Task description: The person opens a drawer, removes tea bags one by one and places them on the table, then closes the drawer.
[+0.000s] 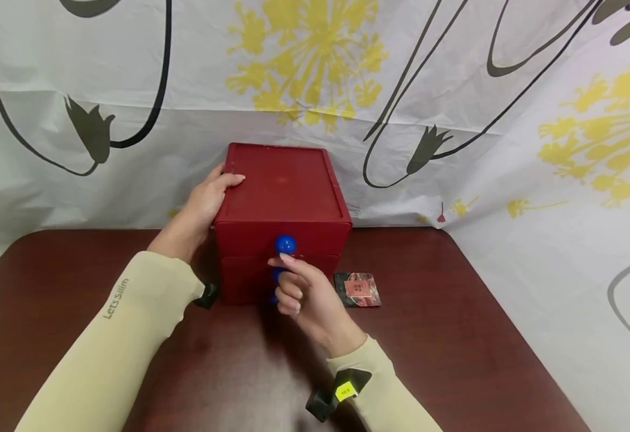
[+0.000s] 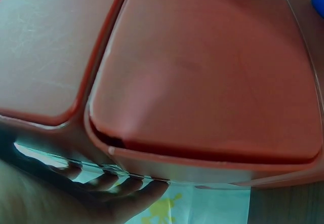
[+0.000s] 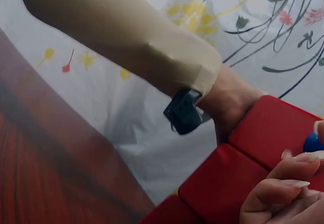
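Observation:
A red drawer box (image 1: 279,186) stands on the table with blue round knobs in a column down its front. At its left side my left hand (image 1: 207,201) rests, thumb over the top edge; in the left wrist view its fingers (image 2: 144,196) lie straight along the box. My right hand (image 1: 309,300) is in front of the box, fingers loosely bent, thumb and index fingertips right at the underside of the top knob (image 1: 285,244). That hand partly covers the lower knobs. In the right wrist view its fingertips appear around the blue knob (image 3: 314,143).
A small dark and red printed packet (image 1: 359,290) lies on the brown table (image 1: 434,336) right of the box. Behind the table hangs a white cloth (image 1: 196,66) with yellow and grey flower prints. A black wrist camera (image 3: 183,111) sits on the left sleeve.

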A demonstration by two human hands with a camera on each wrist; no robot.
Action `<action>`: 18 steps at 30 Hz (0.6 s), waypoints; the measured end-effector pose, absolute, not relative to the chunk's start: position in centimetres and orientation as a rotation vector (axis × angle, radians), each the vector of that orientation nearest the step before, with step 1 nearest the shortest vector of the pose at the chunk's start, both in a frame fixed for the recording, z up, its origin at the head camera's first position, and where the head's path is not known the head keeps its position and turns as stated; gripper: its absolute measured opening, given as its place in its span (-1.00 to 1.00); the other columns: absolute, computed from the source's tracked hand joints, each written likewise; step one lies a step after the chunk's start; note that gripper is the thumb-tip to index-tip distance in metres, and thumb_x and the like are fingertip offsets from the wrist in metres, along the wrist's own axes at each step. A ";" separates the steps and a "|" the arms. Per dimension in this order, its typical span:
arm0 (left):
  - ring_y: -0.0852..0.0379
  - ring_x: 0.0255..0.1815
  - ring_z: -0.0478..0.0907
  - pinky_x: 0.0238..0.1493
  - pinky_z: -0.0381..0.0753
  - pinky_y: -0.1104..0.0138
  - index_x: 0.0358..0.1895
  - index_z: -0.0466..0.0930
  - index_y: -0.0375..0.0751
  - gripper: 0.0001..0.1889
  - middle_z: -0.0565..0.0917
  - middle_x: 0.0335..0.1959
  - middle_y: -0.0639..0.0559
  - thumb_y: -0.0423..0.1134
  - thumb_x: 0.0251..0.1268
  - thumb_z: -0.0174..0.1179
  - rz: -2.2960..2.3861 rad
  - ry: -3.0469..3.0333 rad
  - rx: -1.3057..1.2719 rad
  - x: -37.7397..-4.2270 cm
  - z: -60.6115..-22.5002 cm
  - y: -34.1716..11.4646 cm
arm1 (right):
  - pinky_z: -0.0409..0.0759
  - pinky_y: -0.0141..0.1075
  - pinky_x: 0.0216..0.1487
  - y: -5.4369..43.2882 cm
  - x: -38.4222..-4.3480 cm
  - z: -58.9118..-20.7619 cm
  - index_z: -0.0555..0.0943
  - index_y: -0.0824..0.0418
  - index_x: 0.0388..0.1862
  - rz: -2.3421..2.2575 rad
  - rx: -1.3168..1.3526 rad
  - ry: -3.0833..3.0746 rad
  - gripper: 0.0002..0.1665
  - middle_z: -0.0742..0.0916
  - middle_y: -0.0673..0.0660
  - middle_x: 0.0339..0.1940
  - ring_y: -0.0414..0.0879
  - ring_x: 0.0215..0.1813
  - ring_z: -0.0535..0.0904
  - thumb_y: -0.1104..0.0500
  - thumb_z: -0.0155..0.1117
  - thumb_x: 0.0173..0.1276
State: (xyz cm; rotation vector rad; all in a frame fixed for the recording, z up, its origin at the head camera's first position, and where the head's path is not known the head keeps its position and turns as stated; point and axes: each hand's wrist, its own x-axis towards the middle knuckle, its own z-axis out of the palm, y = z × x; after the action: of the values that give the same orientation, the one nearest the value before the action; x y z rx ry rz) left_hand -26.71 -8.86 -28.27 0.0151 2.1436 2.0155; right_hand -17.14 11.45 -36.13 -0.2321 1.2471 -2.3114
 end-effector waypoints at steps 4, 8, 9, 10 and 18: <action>-0.12 0.51 0.21 0.54 0.19 -0.02 0.66 -0.28 0.30 -0.27 0.11 0.62 -0.08 0.05 0.55 -0.17 2.004 2.146 0.027 -27.0 -28.3 -9.0 | 0.16 -0.46 -0.58 12.1 -17.0 -36.7 0.52 0.03 -0.25 -2.308 -0.177 1.279 -0.73 0.30 -0.17 -0.76 -0.32 -0.71 0.20 0.03 -0.11 0.61; -0.13 0.50 0.22 0.54 0.19 -0.01 0.67 -0.28 0.26 -0.25 0.11 0.62 -0.10 0.05 0.54 -0.17 2.017 2.148 0.041 -27.0 -28.3 -9.1 | 0.14 -0.45 -0.58 12.5 -17.2 -37.2 0.41 0.00 -0.42 -2.266 -0.107 1.330 -0.63 0.28 -0.15 -0.77 -0.31 -0.71 0.19 -0.06 -0.12 0.62; -0.12 0.50 0.23 0.53 0.20 -0.01 0.67 -0.28 0.26 -0.25 0.12 0.62 -0.10 0.05 0.54 -0.17 2.021 2.149 0.040 -27.0 -28.3 -9.1 | 0.13 -0.45 -0.59 12.5 -17.3 -37.3 0.38 0.00 -0.46 -2.248 -0.086 1.350 -0.61 0.27 -0.16 -0.77 -0.31 -0.71 0.19 -0.08 -0.10 0.61; -0.11 0.48 0.25 0.52 0.22 -0.01 0.67 -0.26 0.26 -0.26 0.14 0.61 -0.10 0.05 0.53 -0.16 2.029 2.152 0.030 -26.9 -28.3 -9.0 | 0.13 -0.45 -0.59 12.6 -17.4 -37.5 0.35 0.01 -0.48 -2.231 -0.066 1.375 -0.59 0.27 -0.16 -0.77 -0.30 -0.71 0.19 -0.10 -0.09 0.61; -0.13 0.51 0.22 0.53 0.21 -0.04 0.67 -0.28 0.25 -0.25 0.10 0.63 -0.10 0.05 0.53 -0.16 2.014 2.164 0.021 -27.0 -28.3 -8.9 | 0.12 -0.44 -0.64 12.5 -17.8 -38.4 0.34 0.04 -0.56 -2.142 0.072 1.522 -0.45 0.28 -0.13 -0.77 -0.27 -0.70 0.17 -0.27 0.04 0.53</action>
State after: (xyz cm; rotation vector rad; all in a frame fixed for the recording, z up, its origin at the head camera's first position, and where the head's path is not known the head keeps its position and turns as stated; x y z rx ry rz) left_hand -26.95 -8.92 -28.31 0.0209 2.1639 2.0142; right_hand -17.77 12.47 -38.41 0.0719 1.5222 -2.1416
